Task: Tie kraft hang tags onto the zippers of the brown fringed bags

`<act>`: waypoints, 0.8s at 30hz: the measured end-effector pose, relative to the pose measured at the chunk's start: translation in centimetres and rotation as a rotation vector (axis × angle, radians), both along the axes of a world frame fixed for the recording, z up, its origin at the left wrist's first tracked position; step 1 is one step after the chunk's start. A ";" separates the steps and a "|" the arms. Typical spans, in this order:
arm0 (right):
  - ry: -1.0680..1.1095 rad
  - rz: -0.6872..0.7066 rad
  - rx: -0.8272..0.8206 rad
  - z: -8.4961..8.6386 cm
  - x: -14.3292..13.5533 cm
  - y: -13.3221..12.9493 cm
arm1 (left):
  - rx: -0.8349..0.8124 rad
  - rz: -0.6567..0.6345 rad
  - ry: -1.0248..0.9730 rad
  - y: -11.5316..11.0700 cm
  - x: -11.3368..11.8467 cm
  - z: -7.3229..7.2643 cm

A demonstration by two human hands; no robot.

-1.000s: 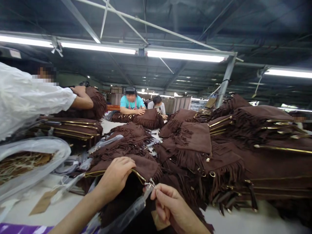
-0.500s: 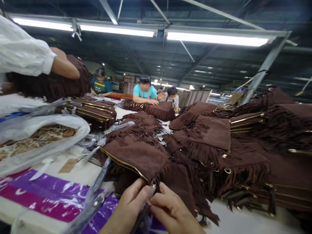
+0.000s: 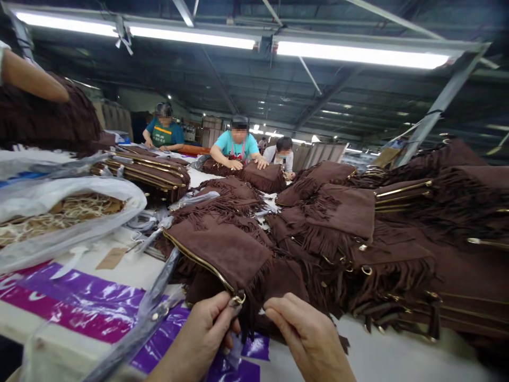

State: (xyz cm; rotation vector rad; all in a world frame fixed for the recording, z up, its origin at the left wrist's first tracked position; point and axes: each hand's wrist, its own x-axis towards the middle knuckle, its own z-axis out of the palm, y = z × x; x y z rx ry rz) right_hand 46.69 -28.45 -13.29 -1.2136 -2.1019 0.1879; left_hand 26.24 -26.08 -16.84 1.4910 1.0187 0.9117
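A dark brown fringed bag (image 3: 222,246) lies in front of me, with a gold zipper (image 3: 201,258) along its near edge. At its near corner hangs a gold ring (image 3: 239,298). My left hand (image 3: 207,329) is closed just below that ring, its thumb and fingers pinching the plastic-wrapped end of a strap. Clear plastic shows under those fingers. To the right, my right hand (image 3: 304,331) is apart from the bag's ring, fingertips pressed together. A tiny whitish bit shows at its fingertips, too small to name.
More fringed bags (image 3: 342,209) are piled to the right. A clear plastic bag (image 3: 131,199) of tags and strings lies left, near a brown tag (image 3: 111,258) and purple plastic packaging (image 3: 99,297). A plastic-wrapped strap (image 3: 155,313) crosses it. Co-workers (image 3: 238,146) stand across the table.
My right hand has come away from the ring and moved right, while my left hand stays at the bag's corner. A co-worker's white-sleeved arm has shifted left.
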 end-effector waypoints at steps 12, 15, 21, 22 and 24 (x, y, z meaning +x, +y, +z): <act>0.175 0.058 -0.307 1.1 -0.7 1.3 | 0.107 0.044 -0.021 -0.3 -0.1 2.0; 0.144 0.081 -0.245 1.0 -0.9 1.7 | 0.155 0.051 0.061 -0.8 -0.2 2.7; 0.342 0.070 -0.249 0.5 -2.0 1.6 | 0.207 0.072 0.147 -1.3 -0.4 2.8; 0.364 0.080 -0.270 0.4 -2.2 1.6 | 0.212 0.075 0.150 -1.2 -0.4 2.8; 0.391 0.075 -0.286 0.2 -2.5 1.6 | 0.213 0.072 0.151 -1.2 -0.5 2.8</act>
